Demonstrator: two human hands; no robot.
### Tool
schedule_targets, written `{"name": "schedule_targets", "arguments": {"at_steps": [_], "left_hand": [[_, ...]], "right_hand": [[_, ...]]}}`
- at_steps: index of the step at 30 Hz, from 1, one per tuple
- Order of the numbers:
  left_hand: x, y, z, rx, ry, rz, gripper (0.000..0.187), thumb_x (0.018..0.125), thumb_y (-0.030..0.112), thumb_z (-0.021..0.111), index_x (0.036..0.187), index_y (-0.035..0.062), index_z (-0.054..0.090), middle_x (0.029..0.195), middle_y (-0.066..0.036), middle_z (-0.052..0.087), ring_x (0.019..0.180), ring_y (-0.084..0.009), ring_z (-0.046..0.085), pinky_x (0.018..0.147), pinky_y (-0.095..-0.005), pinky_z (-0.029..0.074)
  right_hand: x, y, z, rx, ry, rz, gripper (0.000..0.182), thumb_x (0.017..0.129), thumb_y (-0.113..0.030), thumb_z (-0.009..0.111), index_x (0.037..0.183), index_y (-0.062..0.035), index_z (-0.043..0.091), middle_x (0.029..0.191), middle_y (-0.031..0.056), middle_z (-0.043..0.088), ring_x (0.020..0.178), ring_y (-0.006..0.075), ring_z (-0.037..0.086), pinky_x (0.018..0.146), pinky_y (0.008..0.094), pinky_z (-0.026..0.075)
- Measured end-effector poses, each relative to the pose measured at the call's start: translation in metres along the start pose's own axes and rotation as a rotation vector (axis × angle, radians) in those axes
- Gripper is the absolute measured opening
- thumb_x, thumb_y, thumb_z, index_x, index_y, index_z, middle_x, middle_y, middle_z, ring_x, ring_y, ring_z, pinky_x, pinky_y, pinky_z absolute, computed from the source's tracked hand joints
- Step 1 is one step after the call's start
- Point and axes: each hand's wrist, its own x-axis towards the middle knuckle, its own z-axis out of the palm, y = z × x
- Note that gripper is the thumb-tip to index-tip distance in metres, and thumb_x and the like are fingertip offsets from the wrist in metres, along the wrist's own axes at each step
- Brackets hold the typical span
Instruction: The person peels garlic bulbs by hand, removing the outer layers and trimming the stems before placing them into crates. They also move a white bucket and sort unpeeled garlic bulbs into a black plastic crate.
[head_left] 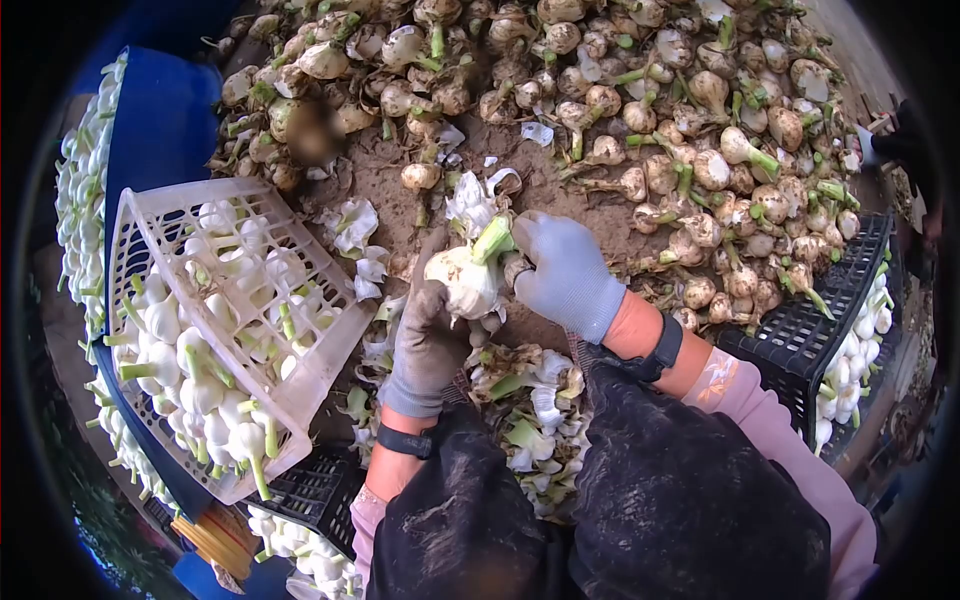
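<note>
Beyond both hands, a broad heap of soil-stained garlic (705, 170) covers the ground. Left of the left hand (425, 345), a white crate (347, 345) sits tilted, its lattice partly screening pale bulbs (200, 388). Right of the right hand (568, 278) stands a black crate (785, 352). Loose peelings (537, 425) lie between the forearms. Between the hands is the garlic bulb (466, 284): the gloved left hand cups it, while the gloved right hand's fingers bend beside its green stem (493, 239); whether they grip is unclear.
</note>
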Motion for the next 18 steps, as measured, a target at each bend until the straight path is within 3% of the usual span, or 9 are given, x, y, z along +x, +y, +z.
{"name": "schedule_targets", "arguments": {"at_steps": [2,5,7,8,9,11,15,16,18], "left_hand": [[0.003,0.009,0.003,-0.098,-0.03,-0.057,0.077,0.085,0.056,0.058,0.143,0.0135,0.033,0.112,-0.014,0.059,0.073,-0.0212,0.063,0.05,-0.025,0.046],[0.002,0.008,-0.001,-0.165,-0.076,-0.103,0.07,0.089,0.058,0.052,0.141,0.0143,0.036,0.102,-0.011,0.062,0.069,-0.0186,0.062,0.048,-0.0252,0.045],[-0.002,0.003,-0.003,0.117,-0.094,0.035,0.087,0.083,0.046,0.068,0.148,0.0136,0.019,0.118,-0.013,0.055,0.075,-0.0195,0.063,0.055,-0.0264,0.051],[0.001,-0.001,-0.013,0.409,0.005,-0.032,0.087,0.081,0.027,0.072,0.147,0.01,0.018,0.119,-0.011,0.052,0.081,-0.0162,0.061,0.063,-0.0257,0.052],[-0.001,0.001,-0.01,0.411,0.007,-0.032,0.087,0.081,0.027,0.072,0.147,0.01,0.018,0.119,-0.011,0.052,0.081,-0.0162,0.061,0.063,-0.0257,0.052],[-0.004,0.005,0.002,0.457,0.061,0.079,0.058,0.083,0.025,0.073,0.127,0.0045,0.04,0.097,-0.007,0.061,0.069,-0.0148,0.063,0.054,-0.0248,0.052],[0.004,-0.006,-0.054,0.618,0.069,0.114,0.048,0.099,0.038,0.044,0.127,-0.0001,0.046,0.102,-0.008,0.06,0.091,-0.0143,0.062,0.076,-0.0265,0.052],[0.003,0.0,-0.037,0.824,0.091,0.396,0.054,0.102,0.044,0.031,0.127,-0.0008,0.048,0.109,-0.009,0.059,0.099,-0.0135,0.058,0.086,-0.0268,0.048],[0.009,0.015,-0.019,0.756,0.265,0.294,0.046,0.099,0.034,0.044,0.127,-0.0023,0.05,0.118,-0.011,0.057,0.105,-0.0164,0.056,0.091,-0.0288,0.046]], "right_hand": [[-0.002,0.005,0.006,-0.068,0.025,-0.057,0.03,0.078,-0.013,0.065,0.105,0.0008,0.062,0.097,0.0196,0.063,0.09,0.0387,0.061,0.08,0.0367,0.049],[-0.002,0.012,0.023,0.343,0.167,-0.197,0.019,0.079,-0.014,0.065,0.093,-0.0015,0.061,0.092,0.0186,0.064,0.082,0.0339,0.064,0.076,0.0393,0.051],[0.001,0.009,0.026,1.142,-0.127,0.04,0.023,0.083,-0.01,0.066,0.104,-0.001,0.063,0.098,0.0112,0.067,0.083,0.0185,0.064,0.076,0.0322,0.051],[0.005,0.01,0.022,1.111,-0.247,0.144,0.028,0.084,-0.007,0.066,0.111,0.0004,0.062,0.102,0.0054,0.067,0.087,0.0094,0.06,0.078,0.0264,0.049],[0.007,0.012,0.025,1.113,-0.249,0.143,0.028,0.084,-0.007,0.066,0.111,0.0004,0.062,0.102,0.0054,0.067,0.087,0.0094,0.06,0.078,0.0264,0.049],[0.01,0.019,0.035,1.084,-0.265,0.153,0.03,0.083,-0.009,0.067,0.111,0.0011,0.062,0.098,0.0063,0.068,0.086,0.0122,0.061,0.079,0.0274,0.049],[0.003,0.02,0.043,0.792,-0.18,0.106,0.032,0.083,-0.011,0.068,0.111,0.0021,0.062,0.098,0.0064,0.069,0.086,0.0127,0.062,0.079,0.0274,0.049],[-0.007,0.016,0.041,0.873,-0.305,0.077,0.031,0.083,-0.012,0.067,0.111,0.0022,0.062,0.097,0.0071,0.069,0.086,0.0133,0.062,0.079,0.0285,0.049],[-0.016,0.005,0.028,1.013,-0.41,0.096,0.029,0.085,-0.013,0.065,0.11,0.0011,0.063,0.096,0.0086,0.069,0.087,0.0138,0.063,0.078,0.031,0.05]]}}
